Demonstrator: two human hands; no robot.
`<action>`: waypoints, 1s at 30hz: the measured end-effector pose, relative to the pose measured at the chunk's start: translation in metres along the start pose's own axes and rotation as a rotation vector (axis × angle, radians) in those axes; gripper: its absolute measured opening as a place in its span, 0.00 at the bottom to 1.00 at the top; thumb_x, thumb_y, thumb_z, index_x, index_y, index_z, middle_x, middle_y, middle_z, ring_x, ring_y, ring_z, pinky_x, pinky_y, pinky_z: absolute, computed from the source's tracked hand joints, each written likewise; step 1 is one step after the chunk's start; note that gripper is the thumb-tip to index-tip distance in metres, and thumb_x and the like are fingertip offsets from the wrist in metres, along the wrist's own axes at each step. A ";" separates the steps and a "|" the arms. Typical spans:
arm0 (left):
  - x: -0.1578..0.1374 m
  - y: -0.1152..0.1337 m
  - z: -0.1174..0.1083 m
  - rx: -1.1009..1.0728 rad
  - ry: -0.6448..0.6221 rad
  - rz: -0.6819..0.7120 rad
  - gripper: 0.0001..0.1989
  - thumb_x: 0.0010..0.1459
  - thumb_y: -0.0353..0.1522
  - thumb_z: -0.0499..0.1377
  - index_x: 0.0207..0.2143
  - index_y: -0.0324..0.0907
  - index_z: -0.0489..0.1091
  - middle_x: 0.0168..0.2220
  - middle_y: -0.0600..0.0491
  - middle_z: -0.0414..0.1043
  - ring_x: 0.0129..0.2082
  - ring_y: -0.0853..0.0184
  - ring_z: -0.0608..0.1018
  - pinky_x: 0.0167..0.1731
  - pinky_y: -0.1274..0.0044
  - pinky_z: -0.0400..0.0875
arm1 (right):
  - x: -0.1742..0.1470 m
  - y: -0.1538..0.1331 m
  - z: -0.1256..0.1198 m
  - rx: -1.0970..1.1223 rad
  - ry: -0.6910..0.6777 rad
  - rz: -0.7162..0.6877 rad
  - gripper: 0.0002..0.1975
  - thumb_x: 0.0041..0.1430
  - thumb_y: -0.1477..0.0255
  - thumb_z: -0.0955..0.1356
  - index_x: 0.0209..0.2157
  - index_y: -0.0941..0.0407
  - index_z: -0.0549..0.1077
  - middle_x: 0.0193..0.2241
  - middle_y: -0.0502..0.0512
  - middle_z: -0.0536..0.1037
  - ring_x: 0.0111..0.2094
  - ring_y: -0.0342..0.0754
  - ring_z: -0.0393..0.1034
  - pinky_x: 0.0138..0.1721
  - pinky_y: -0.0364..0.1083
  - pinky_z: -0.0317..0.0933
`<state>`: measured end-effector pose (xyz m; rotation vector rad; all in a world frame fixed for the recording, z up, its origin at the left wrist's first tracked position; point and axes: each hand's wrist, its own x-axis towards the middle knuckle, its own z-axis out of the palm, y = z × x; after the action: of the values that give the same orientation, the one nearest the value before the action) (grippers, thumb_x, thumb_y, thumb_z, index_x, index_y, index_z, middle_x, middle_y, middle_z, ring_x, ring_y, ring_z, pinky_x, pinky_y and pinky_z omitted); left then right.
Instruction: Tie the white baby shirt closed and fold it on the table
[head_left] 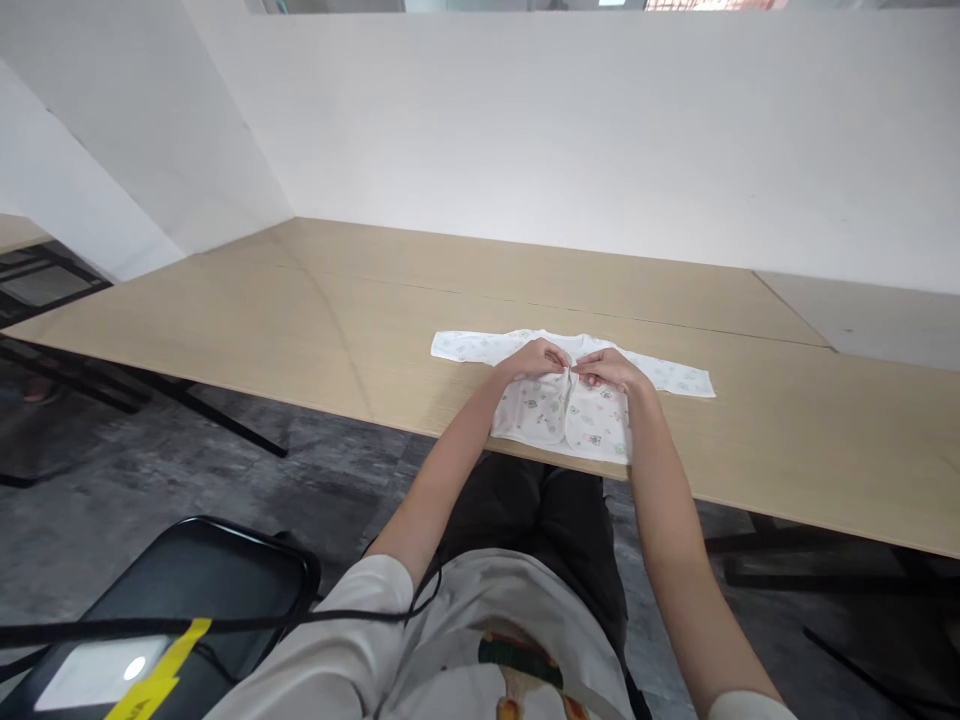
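A small white baby shirt [529,412] with a scattered print lies spread on the wooden table, its long sleeves stretched out to both sides. Its front opening runs down the middle, and the hem lies close to the table's front edge. My left hand [536,357] pinches the fabric by the front opening, just below the neckline. Right beside it, my right hand [609,368] pinches the other side of the opening. The fingertips of both hands nearly meet there. Whatever small fastening may be between them is too small to make out.
The light wooden table [300,320] reaches out to both sides, with a white wall [525,130] behind it. A black chair [225,570] stands at lower left, bearing a white device [101,672] and a yellow strap [161,680]. A black cable [337,616] crosses by my left arm.
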<state>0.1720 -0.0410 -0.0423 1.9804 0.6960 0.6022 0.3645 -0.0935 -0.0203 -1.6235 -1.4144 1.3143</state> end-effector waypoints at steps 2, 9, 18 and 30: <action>0.000 0.000 0.000 -0.046 -0.003 -0.025 0.12 0.46 0.31 0.62 0.34 0.37 0.77 0.31 0.51 0.76 0.32 0.71 0.75 0.36 0.77 0.68 | 0.000 0.000 0.000 0.029 -0.005 -0.018 0.08 0.42 0.75 0.76 0.21 0.62 0.75 0.15 0.51 0.71 0.16 0.37 0.60 0.14 0.36 0.54; 0.001 -0.001 0.001 -0.099 0.014 -0.076 0.12 0.44 0.32 0.63 0.33 0.36 0.76 0.30 0.51 0.76 0.31 0.71 0.75 0.34 0.78 0.67 | -0.003 -0.004 0.003 0.083 -0.049 0.009 0.07 0.46 0.74 0.74 0.20 0.62 0.75 0.15 0.52 0.72 0.14 0.36 0.59 0.14 0.36 0.53; -0.001 0.002 0.001 -0.164 0.049 -0.098 0.13 0.43 0.31 0.65 0.34 0.36 0.73 0.29 0.51 0.76 0.27 0.72 0.74 0.28 0.80 0.66 | -0.004 -0.006 0.006 0.091 -0.025 0.034 0.07 0.47 0.76 0.73 0.20 0.62 0.74 0.16 0.53 0.72 0.14 0.36 0.59 0.13 0.36 0.53; -0.004 0.006 0.000 -0.102 0.085 -0.142 0.15 0.45 0.28 0.61 0.39 0.38 0.72 0.24 0.55 0.74 0.21 0.74 0.70 0.24 0.80 0.63 | 0.000 -0.001 0.017 -0.027 -0.020 -0.039 0.04 0.43 0.78 0.73 0.21 0.62 0.75 0.14 0.50 0.70 0.16 0.38 0.62 0.15 0.36 0.55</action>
<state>0.1712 -0.0464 -0.0373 1.8035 0.8337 0.6259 0.3485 -0.0961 -0.0242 -1.5965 -1.4745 1.2979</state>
